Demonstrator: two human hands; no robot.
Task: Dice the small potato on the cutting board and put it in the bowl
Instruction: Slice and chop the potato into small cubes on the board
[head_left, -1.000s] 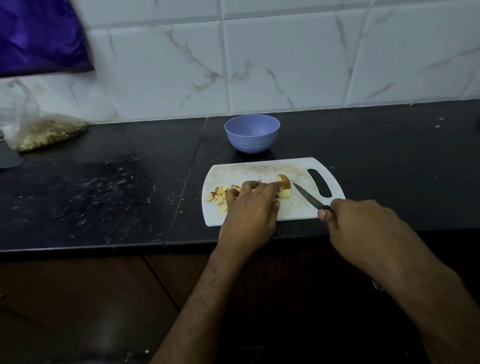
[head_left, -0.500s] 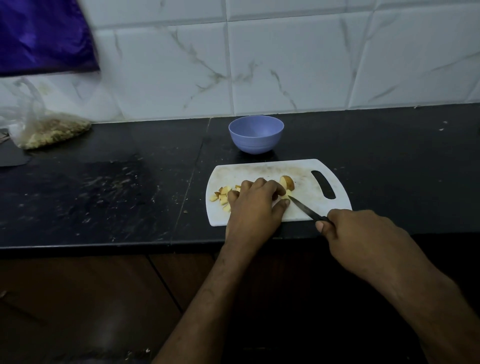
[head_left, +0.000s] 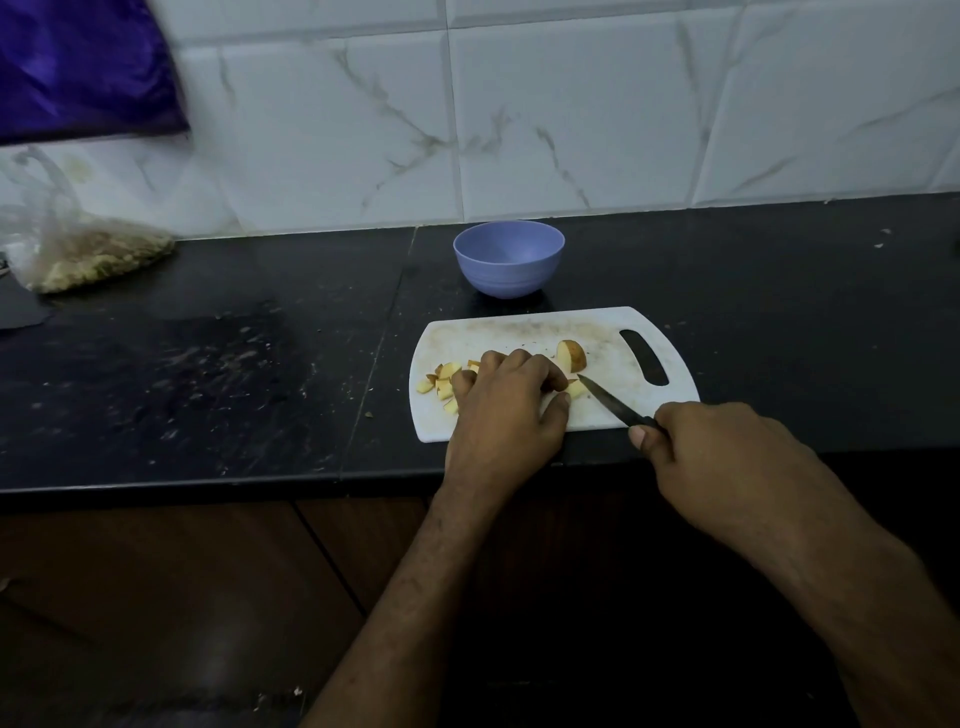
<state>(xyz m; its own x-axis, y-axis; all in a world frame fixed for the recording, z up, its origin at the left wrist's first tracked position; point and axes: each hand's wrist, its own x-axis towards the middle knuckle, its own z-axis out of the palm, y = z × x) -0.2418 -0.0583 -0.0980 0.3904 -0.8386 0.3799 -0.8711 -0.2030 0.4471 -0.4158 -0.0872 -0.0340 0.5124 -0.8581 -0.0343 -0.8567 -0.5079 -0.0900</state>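
Knife (head_left: 610, 402) tip has slid closer to the potato piece (head_left: 575, 388) pinned under the left hand (head_left: 511, 410); right hand (head_left: 727, 457) grips its handle

Two bare forearms are seen, with no sleeves, gloves, rings or watch worn. Fine dark hair is visible along both. On the left hand (head_left: 506, 410) and right hand (head_left: 727, 457), short plain nails are shown.

Black counter (head_left: 208, 374) with cutting board (head_left: 519, 332), bowl (head_left: 508, 258), bag of grains (head_left: 88, 254).
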